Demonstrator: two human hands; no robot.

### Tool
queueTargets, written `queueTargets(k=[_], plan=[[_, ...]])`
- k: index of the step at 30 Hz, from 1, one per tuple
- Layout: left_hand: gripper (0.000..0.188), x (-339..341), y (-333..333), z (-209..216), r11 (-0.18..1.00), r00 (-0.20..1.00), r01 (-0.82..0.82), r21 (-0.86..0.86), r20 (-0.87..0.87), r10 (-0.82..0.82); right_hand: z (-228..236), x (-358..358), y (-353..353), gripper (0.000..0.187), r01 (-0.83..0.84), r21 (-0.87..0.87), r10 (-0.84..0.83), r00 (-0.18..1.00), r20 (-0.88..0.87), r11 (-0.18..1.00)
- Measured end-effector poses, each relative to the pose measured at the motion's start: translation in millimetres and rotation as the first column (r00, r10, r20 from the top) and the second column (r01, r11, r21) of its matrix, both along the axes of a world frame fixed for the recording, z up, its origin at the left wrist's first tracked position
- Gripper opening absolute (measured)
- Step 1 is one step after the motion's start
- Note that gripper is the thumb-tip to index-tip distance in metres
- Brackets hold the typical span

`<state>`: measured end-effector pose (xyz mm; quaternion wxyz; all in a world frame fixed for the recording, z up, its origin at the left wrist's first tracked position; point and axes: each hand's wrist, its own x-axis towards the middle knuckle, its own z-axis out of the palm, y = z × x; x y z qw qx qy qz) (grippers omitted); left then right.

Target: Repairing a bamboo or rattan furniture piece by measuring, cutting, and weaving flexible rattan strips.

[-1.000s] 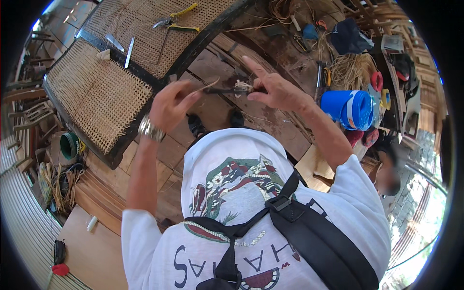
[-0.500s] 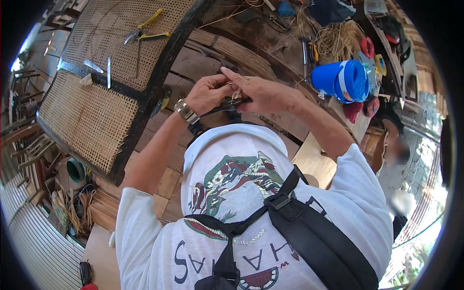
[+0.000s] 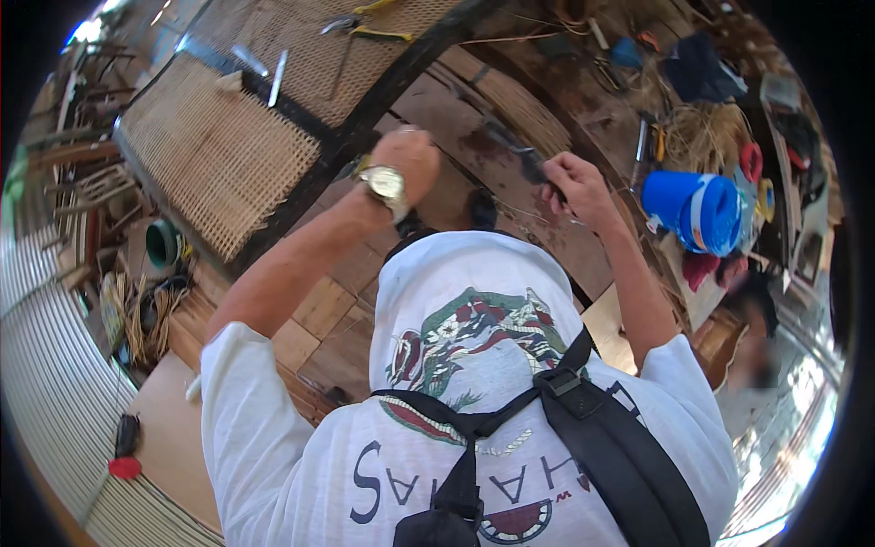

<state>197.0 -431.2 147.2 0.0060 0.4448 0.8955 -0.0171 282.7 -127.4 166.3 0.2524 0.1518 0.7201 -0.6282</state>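
My left hand (image 3: 410,166), with a metal watch (image 3: 385,185) on its wrist, is closed beside the dark frame edge of a woven cane panel (image 3: 205,146). Its fingers curl away from view, so what they hold, if anything, is hidden. Farther right, my right hand (image 3: 581,190) is closed round a dark, slim tool (image 3: 530,164) that points up and left. Motion blurs the tool, and its kind is unclear. Yellow-handled cutters (image 3: 374,32) and two pale, flat metal strips, one of them a narrow strip (image 3: 279,78), lie on the cane.
A blue bucket (image 3: 684,205) stands right of my right hand, with a heap of cane strands (image 3: 706,137) behind it. A red tape roll (image 3: 750,162) is beyond. Another person (image 3: 752,346) sits at the right edge. A green round container (image 3: 162,243) stands at left.
My hands were together over a dark object; now they are apart, the right one moved right with the dark tool. The surroundings have shifted in the picture as my head turned.
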Motion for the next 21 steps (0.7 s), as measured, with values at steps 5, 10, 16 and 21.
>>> queueTargets(k=[5, 10, 16, 21], plan=[[0.012, 31.2, 37.5, 89.8, 0.96, 0.983, 0.169, 0.222, -0.101, -0.15, -12.7, -3.1, -3.7, 0.021, 0.324, -0.152, -0.336, 0.94, -0.065, 0.934], [0.022, 43.5, 41.6, 96.0, 0.9, 0.968, 0.244, 0.361, -0.154, -0.2, -5.2, -7.3, -10.8, 0.022, 0.424, -0.15, -0.443, 0.886, -0.137, 0.893], [0.019, 43.6, 31.0, 86.0, 0.945, 0.984, 0.176, 0.277, -0.073, -0.161, 1.1, -1.2, 7.1, 0.024, 0.544, -0.217, -0.581, 0.795, -0.177, 0.811], [0.018, 44.2, 27.5, 74.3, 0.953, 0.985, 0.171, 0.248, -0.038, -0.167, 20.2, 15.0, -4.7, 0.023, 0.498, -0.287, -0.562, 0.8, -0.211, 0.818]])
